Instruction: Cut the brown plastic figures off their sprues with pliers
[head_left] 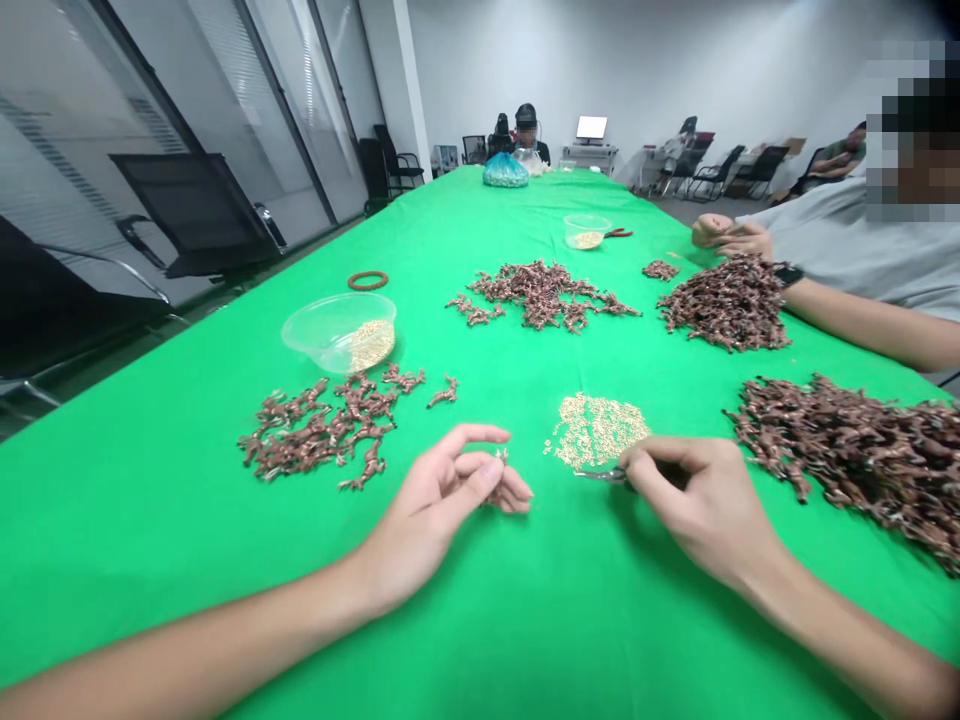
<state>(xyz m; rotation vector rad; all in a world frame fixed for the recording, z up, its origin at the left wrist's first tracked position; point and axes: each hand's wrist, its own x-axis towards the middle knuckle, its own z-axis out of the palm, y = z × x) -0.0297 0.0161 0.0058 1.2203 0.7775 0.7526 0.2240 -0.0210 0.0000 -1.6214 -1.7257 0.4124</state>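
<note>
My left hand (450,490) is curled around a small brown animal figurine, mostly hidden by the fingers; a pale tip pokes out by the thumb. In my right hand (694,500) is a slim pointed metal tool that looks like needle-nose pliers (600,475), its handles covered by the palm. The tool's tip points left, at the near edge of a spread of tiny gold-coloured pieces (600,430). Left of my left hand lies a loose group of brown animal figurines (322,430). A large heap of similar figurines (855,450) lies right of my right hand.
A clear plastic bowl (319,330) with gold pieces stands at left, near a brown ring (367,281). Further off are more figurines (540,290), a small tub (577,232) and red-handled pliers (619,233). A co-worker's hands (731,238) are at right, behind another heap (724,305).
</note>
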